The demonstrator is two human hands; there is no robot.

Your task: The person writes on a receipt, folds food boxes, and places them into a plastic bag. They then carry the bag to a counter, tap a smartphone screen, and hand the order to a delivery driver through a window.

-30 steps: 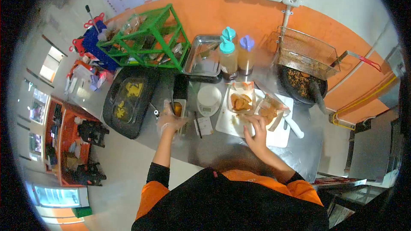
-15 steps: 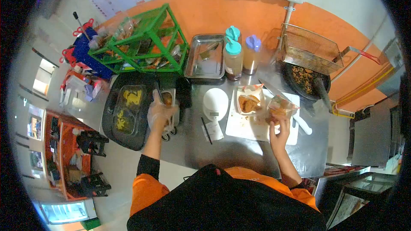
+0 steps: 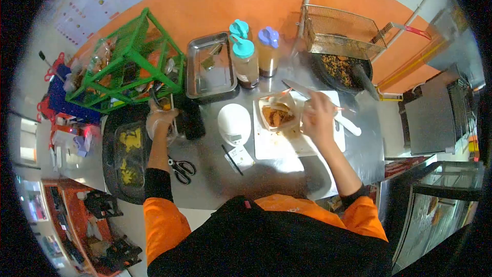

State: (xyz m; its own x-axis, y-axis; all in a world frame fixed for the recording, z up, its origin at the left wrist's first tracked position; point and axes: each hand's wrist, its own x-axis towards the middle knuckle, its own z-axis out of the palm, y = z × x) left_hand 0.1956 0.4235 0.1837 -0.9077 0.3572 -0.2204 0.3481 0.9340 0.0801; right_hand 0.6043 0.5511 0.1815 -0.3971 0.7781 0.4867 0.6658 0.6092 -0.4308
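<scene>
My left hand [image 3: 160, 119], in a clear glove, is closed around a small metal container [image 3: 173, 106] with something orange-brown inside. It is raised beside the green rack, and my fingers partly hide it. My bare right hand [image 3: 320, 118] is over the white cutting board [image 3: 266, 146], its fingers drawn together and pointing down. It covers most of a second food box, and what the fingers pinch is hidden. Left of it, an open paper box [image 3: 278, 113] holds brown fried food. A knife [image 3: 348, 123] with a white handle lies along the board's right side.
A black tray [image 3: 128, 159] with yellow food is at the left, with scissors [image 3: 182, 169] near it. A white scale [image 3: 234, 125] stands mid-table. Behind are a green rack [image 3: 138, 61], metal tray [image 3: 212, 66], sauce bottles [image 3: 246, 64], wire basket [image 3: 343, 31] and stone mortar [image 3: 341, 69].
The camera view has shifted. My left hand has lifted the metal container toward the rack, uncovering the scissors. My right hand has moved up over the second box, its fingers closer together.
</scene>
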